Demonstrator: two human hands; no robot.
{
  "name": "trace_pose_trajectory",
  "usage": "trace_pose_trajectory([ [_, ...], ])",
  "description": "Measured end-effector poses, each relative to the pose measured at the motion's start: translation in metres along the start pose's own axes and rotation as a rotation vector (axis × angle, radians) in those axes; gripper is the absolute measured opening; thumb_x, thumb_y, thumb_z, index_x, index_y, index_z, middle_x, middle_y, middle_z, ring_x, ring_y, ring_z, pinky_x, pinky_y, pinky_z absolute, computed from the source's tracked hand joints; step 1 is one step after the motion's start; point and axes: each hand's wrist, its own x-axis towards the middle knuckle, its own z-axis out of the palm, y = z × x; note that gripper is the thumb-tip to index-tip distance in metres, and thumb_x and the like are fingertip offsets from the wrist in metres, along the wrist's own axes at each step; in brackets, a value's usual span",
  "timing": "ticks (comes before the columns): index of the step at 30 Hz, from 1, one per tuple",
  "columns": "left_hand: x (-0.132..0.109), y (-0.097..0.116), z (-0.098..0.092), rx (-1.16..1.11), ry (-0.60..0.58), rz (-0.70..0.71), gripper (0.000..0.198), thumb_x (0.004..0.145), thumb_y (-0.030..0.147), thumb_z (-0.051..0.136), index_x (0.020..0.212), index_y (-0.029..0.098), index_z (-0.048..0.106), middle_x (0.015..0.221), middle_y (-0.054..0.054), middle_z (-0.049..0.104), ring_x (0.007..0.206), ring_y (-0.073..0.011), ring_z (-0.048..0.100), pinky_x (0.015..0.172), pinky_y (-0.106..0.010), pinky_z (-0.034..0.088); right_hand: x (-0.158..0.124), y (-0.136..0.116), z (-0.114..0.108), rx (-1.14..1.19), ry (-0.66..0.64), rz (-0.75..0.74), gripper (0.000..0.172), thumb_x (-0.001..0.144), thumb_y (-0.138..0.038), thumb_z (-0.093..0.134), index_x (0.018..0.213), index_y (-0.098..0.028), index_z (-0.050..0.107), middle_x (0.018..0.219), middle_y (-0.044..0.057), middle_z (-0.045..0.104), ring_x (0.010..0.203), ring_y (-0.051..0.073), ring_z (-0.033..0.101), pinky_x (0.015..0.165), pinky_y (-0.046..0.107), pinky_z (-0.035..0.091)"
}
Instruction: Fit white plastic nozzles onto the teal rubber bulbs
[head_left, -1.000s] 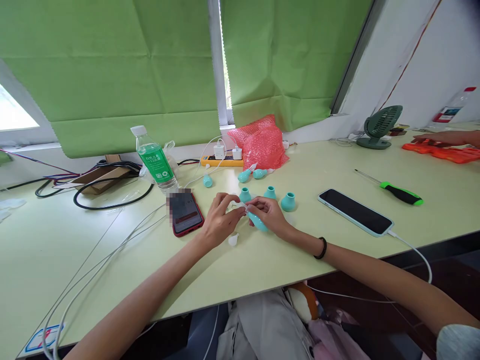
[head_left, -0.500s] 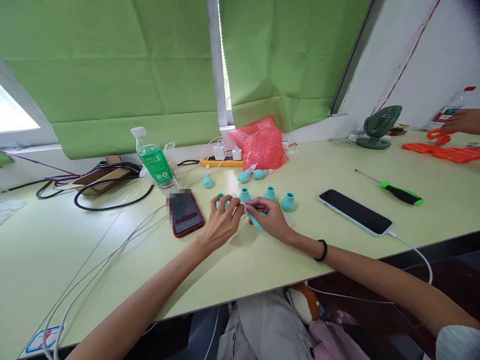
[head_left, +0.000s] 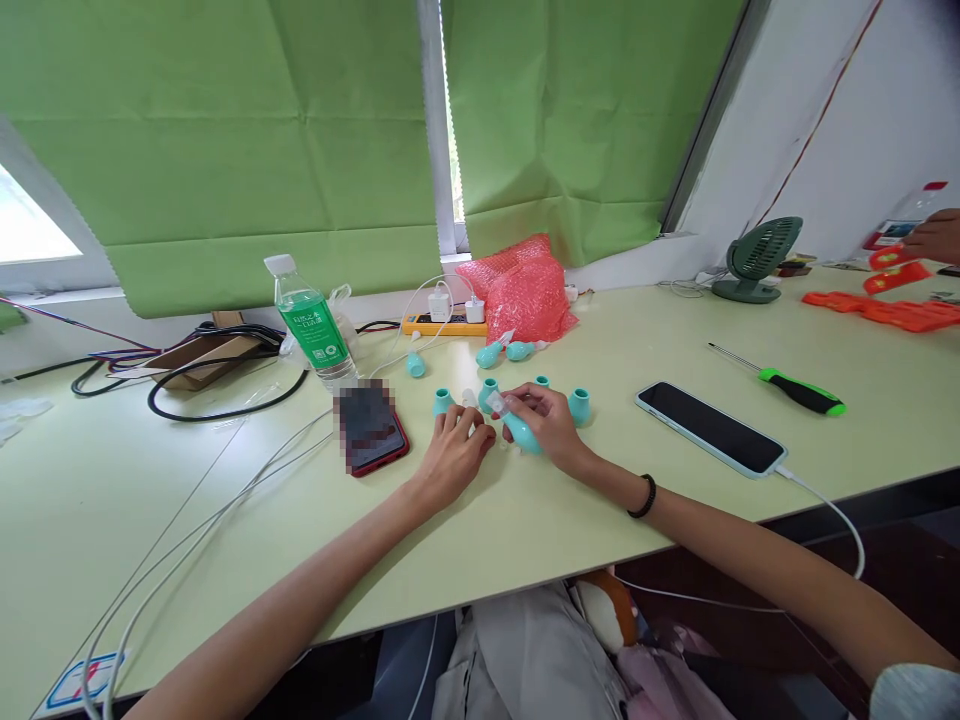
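In my right hand [head_left: 553, 428] is a teal bulb syringe [head_left: 523, 434], gripped round its body with the clear nozzle tip pointing up and to the left. My left hand [head_left: 452, 452] is low over the table just left of it, with bent fingers drawn together; whatever is at the fingertips is hidden or too small to name. Small clear plastic pieces [head_left: 469, 398] lie behind those fingers. Open-necked teal bulbs stand upright in a row beyond both hands, among them a left bulb [head_left: 442, 401] and a right bulb [head_left: 580, 406].
Farther back lie teal bulbs with clear tips [head_left: 489, 355] by a pink bubble-wrap bag [head_left: 529, 290]. Left are a red-cased phone [head_left: 382, 440], a water bottle [head_left: 313, 325] and cables. Right are a white-edged phone [head_left: 711, 428], a screwdriver [head_left: 799, 390] and another person's hand [head_left: 934, 238].
My hands have moved apart. The right hand keeps the bulb syringe, its clear tip now in view; the left hand has come down toward the table. At right, the other person's hand has shifted an orange piece.
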Motion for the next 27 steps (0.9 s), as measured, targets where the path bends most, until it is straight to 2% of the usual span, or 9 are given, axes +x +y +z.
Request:
trace_pose_trajectory([
  [4, -0.001, -0.002, -0.004, -0.109, 0.183, -0.045, 0.011, 0.079, 0.019, 0.045, 0.083, 0.016, 0.055, 0.071, -0.005, 0.054, 0.071, -0.0161, 0.042, 0.063, -0.03, 0.037, -0.006, 0.002, 0.004, -0.119, -0.02, -0.037, 0.022, 0.068, -0.037, 0.056, 0.073, -0.016, 0.053, 0.061, 0.001, 0.057, 0.044, 0.012, 0.054, 0.046, 0.026, 0.046],
  [7, -0.001, -0.004, -0.006, -0.144, 0.284, -0.068, 0.014, 0.077, 0.02, 0.049, 0.089, 0.018, 0.056, 0.072, -0.004, 0.054, 0.071, -0.0155, 0.042, 0.063, -0.029, 0.037, -0.006, 0.003, 0.003, -0.161, -0.025, -0.051, 0.022, 0.068, -0.037, 0.056, 0.073, -0.016, 0.054, 0.065, 0.002, 0.058, 0.046, 0.012, 0.054, 0.047, 0.026, 0.048],
  [10, -0.001, -0.005, -0.006, -0.075, 0.288, -0.066, 0.019, 0.077, 0.019, 0.05, 0.095, 0.023, 0.055, 0.079, -0.005, 0.055, 0.072, -0.0154, 0.042, 0.061, -0.029, 0.035, -0.007, 0.003, 0.004, -0.186, -0.045, -0.059, 0.022, 0.067, -0.037, 0.057, 0.074, -0.016, 0.055, 0.067, 0.003, 0.058, 0.05, 0.013, 0.055, 0.047, 0.026, 0.049],
  [12, 0.0, -0.006, -0.008, 0.0, 0.298, -0.042, 0.016, 0.076, 0.019, 0.051, 0.091, 0.024, 0.057, 0.081, -0.004, 0.057, 0.073, -0.0161, 0.042, 0.06, -0.029, 0.033, -0.007, 0.003, 0.004, -0.197, -0.05, -0.058, 0.022, 0.067, -0.037, 0.057, 0.074, -0.016, 0.055, 0.068, 0.003, 0.058, 0.055, 0.014, 0.055, 0.047, 0.025, 0.049],
  [17, 0.002, -0.003, -0.018, 0.242, 0.309, 0.203, 0.011, 0.076, 0.011, 0.049, 0.078, 0.019, 0.056, 0.081, -0.003, 0.06, 0.074, -0.0177, 0.045, 0.061, -0.034, 0.029, -0.008, 0.005, 0.005, -0.236, -0.05, -0.068, 0.022, 0.068, -0.037, 0.056, 0.074, -0.016, 0.055, 0.068, 0.003, 0.058, 0.055, 0.014, 0.055, 0.047, 0.026, 0.049],
  [19, 0.003, -0.002, -0.019, 0.296, 0.306, 0.259, 0.013, 0.077, 0.008, 0.045, 0.075, 0.017, 0.055, 0.082, -0.004, 0.06, 0.073, -0.0174, 0.047, 0.061, -0.034, 0.028, -0.009, 0.005, 0.005, -0.243, -0.049, -0.088, 0.023, 0.067, -0.037, 0.056, 0.075, -0.016, 0.055, 0.07, 0.003, 0.059, 0.055, 0.014, 0.056, 0.047, 0.026, 0.049],
  [27, 0.004, -0.005, -0.018, 0.244, 0.376, 0.214, 0.005, 0.075, 0.013, 0.05, 0.077, 0.017, 0.052, 0.08, -0.004, 0.06, 0.074, -0.0175, 0.047, 0.06, -0.033, 0.033, -0.01, 0.0, 0.006, -0.176, 0.021, -0.15, 0.017, 0.072, -0.031, 0.054, 0.078, -0.015, 0.054, 0.07, 0.003, 0.057, 0.05, 0.011, 0.054, 0.051, 0.025, 0.047],
])
